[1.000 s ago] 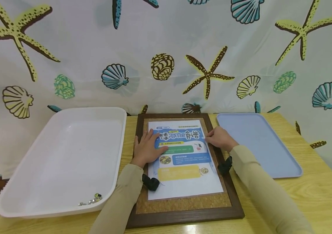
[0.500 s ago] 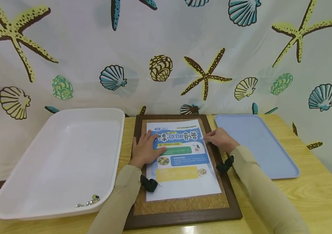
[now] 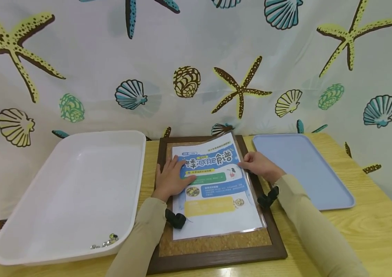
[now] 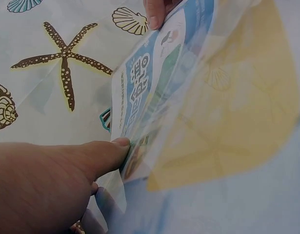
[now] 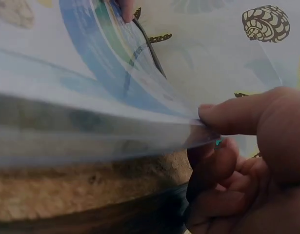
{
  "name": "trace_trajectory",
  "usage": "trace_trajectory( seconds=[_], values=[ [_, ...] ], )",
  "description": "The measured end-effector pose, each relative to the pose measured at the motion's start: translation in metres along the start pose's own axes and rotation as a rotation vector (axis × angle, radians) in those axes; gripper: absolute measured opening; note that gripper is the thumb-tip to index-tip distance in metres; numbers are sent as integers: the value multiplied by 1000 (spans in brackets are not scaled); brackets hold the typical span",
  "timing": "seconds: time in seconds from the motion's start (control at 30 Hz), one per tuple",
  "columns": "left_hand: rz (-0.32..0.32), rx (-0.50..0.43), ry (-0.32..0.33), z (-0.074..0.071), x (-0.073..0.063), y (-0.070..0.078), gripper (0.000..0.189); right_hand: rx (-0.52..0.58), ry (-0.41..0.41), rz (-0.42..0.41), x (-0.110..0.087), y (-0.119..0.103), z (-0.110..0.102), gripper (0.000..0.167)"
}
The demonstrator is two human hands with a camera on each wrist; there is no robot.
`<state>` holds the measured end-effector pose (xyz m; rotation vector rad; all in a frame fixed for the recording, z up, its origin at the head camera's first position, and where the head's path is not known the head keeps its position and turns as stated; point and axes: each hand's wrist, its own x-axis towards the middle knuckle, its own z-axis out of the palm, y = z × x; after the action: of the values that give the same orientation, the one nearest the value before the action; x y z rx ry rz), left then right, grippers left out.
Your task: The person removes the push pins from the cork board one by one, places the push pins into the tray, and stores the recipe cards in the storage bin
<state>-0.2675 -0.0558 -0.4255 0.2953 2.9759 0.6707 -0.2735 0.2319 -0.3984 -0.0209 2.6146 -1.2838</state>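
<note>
On the worktop (image 3: 372, 232), pinched the sheet (image 3: 216, 192) in right grip (image 3: 259, 165), rested left grip (image 3: 171, 180) spread upon it; probably aligning, likely needed flattening next.

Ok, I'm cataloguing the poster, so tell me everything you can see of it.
The poster is a white sheet printed with blue, green and yellow blocks, Chinese lettering and small pictures; its glossy, see-through edge looks like plastic film. It lies on the cork board, its right edge and upper right corner raised. The left hand rests on its left side; the right hand pinches its right edge.
</note>
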Motion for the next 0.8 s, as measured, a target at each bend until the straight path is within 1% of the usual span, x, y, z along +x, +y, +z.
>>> trace_trajectory(
  seconds=[0.13,0.37,0.43,0.53,0.67,0.8],
  values=[
    [0,1,1,1,-1,-1,73,77,-44,-30,-3,0,0,23],
    [7,4,6,-1,0,-2,73,116,-126,-73,-4,3,-3,17],
    [8,3,8,-1,0,-2,73,119,-149,-87,-4,4,-3,21],
    [8,-5,9,-2,0,-1,73,95,-175,-96,-5,4,-4,27],
    [15,-10,9,-2,-1,0,72,54,-204,-94,-8,4,-4,28],
    [12,-5,7,-2,-2,-2,73,72,-287,-110,-10,6,-4,31]
  ],
)
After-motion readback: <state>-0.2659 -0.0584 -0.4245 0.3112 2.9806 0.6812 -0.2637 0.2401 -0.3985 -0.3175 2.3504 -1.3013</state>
